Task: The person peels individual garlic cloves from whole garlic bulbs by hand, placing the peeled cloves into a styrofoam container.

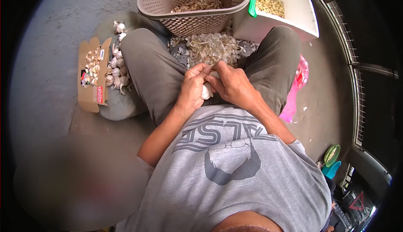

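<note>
Over my lap my two hands meet around garlic. My left hand [193, 86] is closed on a white garlic bulb [206, 91], which shows below its fingers. Thumb and fingers of my right hand [233, 83] pinch a pale garlic clove [215, 74] right at the left fingertips; part of it is hidden by the fingers. Below the hands, between my legs, lies a heap of papery garlic skins [213, 49].
A perforated basket [193, 24] holding peelings stands ahead, with a white foam box [262, 27] of peeled cloves and a green-handled tool [252, 4] beside it. To the left, whole garlic bulbs [117, 70] lie by an opened cardboard box [89, 99] with cloves. A pink bag [294, 95] lies right.
</note>
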Tool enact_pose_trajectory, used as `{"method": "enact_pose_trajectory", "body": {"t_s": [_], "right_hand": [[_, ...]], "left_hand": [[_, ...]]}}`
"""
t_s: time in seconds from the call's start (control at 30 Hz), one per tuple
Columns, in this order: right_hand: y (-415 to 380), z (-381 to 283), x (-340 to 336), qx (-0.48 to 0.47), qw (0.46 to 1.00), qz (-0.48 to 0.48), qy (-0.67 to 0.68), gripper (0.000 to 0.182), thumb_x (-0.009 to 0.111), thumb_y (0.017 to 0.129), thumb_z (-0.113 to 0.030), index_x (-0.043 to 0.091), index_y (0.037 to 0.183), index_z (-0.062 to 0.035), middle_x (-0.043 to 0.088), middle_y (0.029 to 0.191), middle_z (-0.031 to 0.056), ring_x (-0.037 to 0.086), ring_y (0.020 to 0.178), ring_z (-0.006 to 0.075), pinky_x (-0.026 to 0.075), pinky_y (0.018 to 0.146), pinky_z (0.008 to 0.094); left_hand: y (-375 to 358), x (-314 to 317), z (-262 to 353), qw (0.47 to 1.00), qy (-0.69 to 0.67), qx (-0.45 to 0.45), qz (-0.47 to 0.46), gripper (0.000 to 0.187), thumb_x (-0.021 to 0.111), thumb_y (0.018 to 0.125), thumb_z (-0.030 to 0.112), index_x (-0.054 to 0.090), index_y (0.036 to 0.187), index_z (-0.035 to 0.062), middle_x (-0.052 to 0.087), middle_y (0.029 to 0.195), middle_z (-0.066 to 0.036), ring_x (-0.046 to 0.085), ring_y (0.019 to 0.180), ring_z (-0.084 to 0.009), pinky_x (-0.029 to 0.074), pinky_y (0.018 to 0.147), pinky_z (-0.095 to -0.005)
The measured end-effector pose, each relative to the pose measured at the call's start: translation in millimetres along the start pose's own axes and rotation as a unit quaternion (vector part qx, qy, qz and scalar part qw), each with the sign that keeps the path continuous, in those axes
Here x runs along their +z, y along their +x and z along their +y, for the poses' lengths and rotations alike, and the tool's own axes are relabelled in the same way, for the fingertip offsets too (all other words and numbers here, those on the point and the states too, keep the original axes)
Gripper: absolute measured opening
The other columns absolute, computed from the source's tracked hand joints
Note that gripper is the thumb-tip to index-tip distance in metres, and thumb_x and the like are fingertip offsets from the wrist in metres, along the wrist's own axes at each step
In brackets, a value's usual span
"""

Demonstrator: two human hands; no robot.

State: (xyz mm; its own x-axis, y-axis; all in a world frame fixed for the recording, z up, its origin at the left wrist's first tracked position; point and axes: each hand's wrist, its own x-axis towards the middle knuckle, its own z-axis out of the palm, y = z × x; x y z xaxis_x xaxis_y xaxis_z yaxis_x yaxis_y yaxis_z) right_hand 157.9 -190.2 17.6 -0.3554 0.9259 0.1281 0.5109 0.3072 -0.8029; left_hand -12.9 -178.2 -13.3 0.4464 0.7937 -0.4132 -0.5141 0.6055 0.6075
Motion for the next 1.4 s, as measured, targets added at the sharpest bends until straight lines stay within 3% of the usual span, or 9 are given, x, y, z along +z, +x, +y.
{"method": "enact_pose_trajectory", "body": {"t_s": [0.2,0.3,0.4,0.47,0.57,0.93,1.1,1.33,1.4], "right_hand": [[-3,-5,1,-0.074,0.997,0.015,-0.016,0.022,0.069,0.096,-0.011,0.049,0.099,-0.0018,0.063,0.075,0.0205,0.063,0.065,0.0421,0.049,0.056,0.0475],[-3,-6,11,-0.123,0.992,-0.003,-0.003,0.021,0.066,0.099,-0.012,0.05,0.105,-0.0001,0.063,0.082,0.0189,0.066,0.067,0.033,0.05,0.057,0.0434],[-1,-2,0,0.073,0.973,0.033,0.216,0.021,0.062,0.103,-0.014,0.052,0.114,0.0009,0.062,0.086,0.0103,0.065,0.071,0.0182,0.049,0.059,0.0354],[3,15,-4,0.148,0.891,0.104,0.417,0.021,0.063,0.103,-0.014,0.055,0.117,0.0,0.063,0.096,0.0063,0.062,0.075,0.0147,0.051,0.063,0.0286],[7,35,-8,0.163,0.781,0.097,0.595,0.028,0.064,0.103,-0.017,0.057,0.125,-0.0011,0.065,0.103,0.0064,0.066,0.079,0.0147,0.057,0.066,0.0306],[13,44,-8,0.189,0.719,0.091,0.663,0.024,0.065,0.101,-0.018,0.061,0.119,-0.0012,0.066,0.097,0.0053,0.067,0.075,0.017,0.054,0.062,0.0316],[12,41,-7,0.182,0.709,0.084,0.676,0.026,0.064,0.102,-0.02,0.061,0.119,-0.0008,0.067,0.098,0.0053,0.067,0.074,0.016,0.055,0.061,0.0303],[13,42,-15,0.156,0.7,0.139,0.683,0.034,0.064,0.103,-0.021,0.056,0.125,0.0035,0.067,0.104,0.0109,0.069,0.085,0.0219,0.058,0.073,0.0338],[15,41,-13,0.159,0.702,0.142,0.679,0.035,0.063,0.104,-0.023,0.055,0.126,0.0037,0.067,0.101,0.0115,0.069,0.082,0.0224,0.059,0.073,0.0343]], "left_hand": [[1,10,-3,0.993,-0.055,-0.058,0.092,0.014,0.047,0.105,0.01,0.06,0.103,0.0048,0.065,0.078,-0.003,0.059,0.053,-0.0105,0.055,0.05,-0.0275],[6,-14,0,0.969,-0.189,-0.159,0.005,0.015,0.052,0.106,0.016,0.062,0.105,0.0045,0.066,0.079,-0.003,0.059,0.051,-0.0108,0.052,0.044,-0.0261],[16,-7,-6,0.998,0.0,-0.043,0.044,0.018,0.056,0.106,0.02,0.063,0.108,0.0041,0.066,0.08,-0.004,0.058,0.048,-0.0113,0.046,0.037,-0.0251],[19,-7,-5,0.998,0.033,-0.006,0.052,0.018,0.056,0.106,0.017,0.064,0.114,0.0026,0.068,0.082,-0.006,0.059,0.051,-0.0122,0.047,0.042,-0.0246],[23,-14,0,0.999,0.018,0.006,0.041,0.02,0.055,0.105,0.015,0.065,0.116,0.0008,0.069,0.085,-0.008,0.062,0.056,-0.0126,0.049,0.05,-0.0237],[41,5,36,0.992,0.097,0.054,0.059,0.021,0.065,0.102,0.019,0.066,0.095,-0.0001,0.068,0.074,-0.008,0.062,0.052,-0.0132,0.051,0.048,-0.025],[146,5,133,0.86,0.369,0.337,0.103,0.053,0.07,0.097,0.014,0.052,0.143,-0.0048,0.063,0.134,-0.022,0.066,0.056,-0.0145,0.053,0.053,-0.027],[76,41,89,0.888,0.442,0.126,0.008,0.04,0.074,0.096,0.022,0.066,0.128,-0.0017,0.067,0.117,-0.01,0.062,0.057,-0.0096,0.048,0.05,-0.0222],[61,33,45,0.892,0.408,0.194,-0.028,0.034,0.073,0.097,0.018,0.068,0.123,-0.0034,0.064,0.102,-0.007,0.062,0.062,-0.0086,0.049,0.051,-0.0221]]}}
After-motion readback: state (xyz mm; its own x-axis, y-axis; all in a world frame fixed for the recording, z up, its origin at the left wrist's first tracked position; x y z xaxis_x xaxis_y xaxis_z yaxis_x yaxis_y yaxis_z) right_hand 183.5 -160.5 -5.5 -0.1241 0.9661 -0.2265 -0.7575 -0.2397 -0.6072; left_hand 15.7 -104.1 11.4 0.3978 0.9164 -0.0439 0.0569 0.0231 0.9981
